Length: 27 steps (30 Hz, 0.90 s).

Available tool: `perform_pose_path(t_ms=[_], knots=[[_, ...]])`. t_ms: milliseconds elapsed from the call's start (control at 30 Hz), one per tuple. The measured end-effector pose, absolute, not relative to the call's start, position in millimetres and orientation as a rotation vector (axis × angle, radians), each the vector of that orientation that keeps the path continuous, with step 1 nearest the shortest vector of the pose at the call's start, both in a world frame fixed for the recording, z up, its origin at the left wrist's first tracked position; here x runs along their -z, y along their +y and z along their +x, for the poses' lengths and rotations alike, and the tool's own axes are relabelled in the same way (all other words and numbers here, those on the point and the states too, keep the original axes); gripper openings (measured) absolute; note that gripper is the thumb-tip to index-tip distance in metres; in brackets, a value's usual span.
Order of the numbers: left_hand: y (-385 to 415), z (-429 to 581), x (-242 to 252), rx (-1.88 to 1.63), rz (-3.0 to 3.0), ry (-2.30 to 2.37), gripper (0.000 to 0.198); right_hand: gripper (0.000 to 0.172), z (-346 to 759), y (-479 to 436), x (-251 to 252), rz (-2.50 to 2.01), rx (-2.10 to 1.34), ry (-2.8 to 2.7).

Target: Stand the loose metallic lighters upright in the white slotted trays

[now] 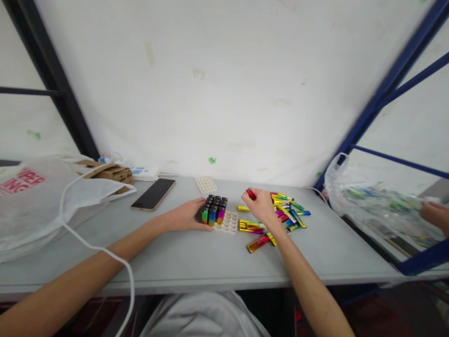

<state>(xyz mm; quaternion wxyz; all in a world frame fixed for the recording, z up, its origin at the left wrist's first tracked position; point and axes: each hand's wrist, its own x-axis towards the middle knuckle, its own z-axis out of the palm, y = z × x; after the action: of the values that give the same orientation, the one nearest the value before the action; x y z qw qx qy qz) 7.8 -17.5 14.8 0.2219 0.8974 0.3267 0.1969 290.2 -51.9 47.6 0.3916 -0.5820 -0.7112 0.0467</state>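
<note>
On the table stands a white tray (229, 222) with round holes; its left side is filled with several upright, shiny rainbow-coloured lighters (212, 215) with black tops. My left hand (191, 214) steadies this tray from its left side, with fingers behind and the thumb along the front edge. To the right of the tray and raised above the table, my right hand (260, 204) is closed in a fist around a red lighter (250, 194); only its end shows. Beneath and beyond that hand lies a loose pile of metallic lighters (289, 216) in gold, red, green and blue.
A second white tray (206, 184) lies near the wall. Left of it are a phone (153, 194), a cardboard box (114, 174), a plastic bag (52, 201) and a white cable (101, 252). Beyond the blue frame (372, 110), another person's hand (435, 215) is near a clear bag (379, 201).
</note>
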Motion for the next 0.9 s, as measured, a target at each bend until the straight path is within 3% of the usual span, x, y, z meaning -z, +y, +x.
perform_pose_path(t_ms=[167, 300, 500, 767, 900], knots=[[-14, 7, -11, -0.515, 2.507, 0.906, 0.08, 0.038, 292, -53, -49, -1.448, -0.165, -1.956], [-14, 7, -12, -0.497, 2.507, 0.909, 0.08, 0.03, 295, -55, -52, -1.307, -0.283, -2.177], [-13, 7, -10, -0.494, 2.499, 0.89, 0.083, 0.035, 294, -67, -66, -1.214, -0.172, -2.385], [-14, 7, -12, -0.478, 2.495, 0.904, 0.077, 0.031, 282, -82, -77, -1.08, -0.618, -2.499], [-15, 8, -14, -0.481, 2.494, 0.908, 0.075, 0.032, 270, -87, -74, -1.221, -0.472, -2.551]])
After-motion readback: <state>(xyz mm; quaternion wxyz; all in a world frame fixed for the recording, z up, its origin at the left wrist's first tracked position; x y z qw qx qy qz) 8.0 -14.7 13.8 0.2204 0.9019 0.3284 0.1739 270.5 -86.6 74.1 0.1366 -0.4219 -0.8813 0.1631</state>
